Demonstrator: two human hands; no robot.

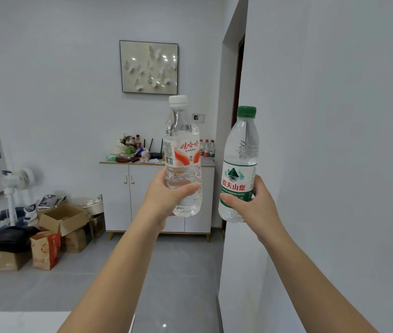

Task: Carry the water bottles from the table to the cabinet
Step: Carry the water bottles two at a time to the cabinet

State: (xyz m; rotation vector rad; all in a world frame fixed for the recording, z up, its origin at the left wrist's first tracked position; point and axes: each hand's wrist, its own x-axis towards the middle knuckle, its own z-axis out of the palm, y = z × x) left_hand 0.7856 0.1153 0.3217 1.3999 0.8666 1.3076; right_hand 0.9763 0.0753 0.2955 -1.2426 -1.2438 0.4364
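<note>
My left hand [166, 200] grips a clear water bottle with a white cap and red-orange label [182, 152], held upright in front of me. My right hand [253, 207] grips a second clear bottle with a green cap and green label [239, 164], tilted slightly left. Across the room stands a white cabinet [140, 195] with gold handles and legs. Three small bottles with red caps [207, 148] stand on its top at the right end.
The cabinet top holds a router [154, 153], bags and clutter [128, 150]. Cardboard boxes [63, 219], a paper bag [45, 251] and a white fan [15, 188] crowd the floor at left. A white wall corner [243, 260] juts out on the right. Grey tile floor [166, 272] lies ahead.
</note>
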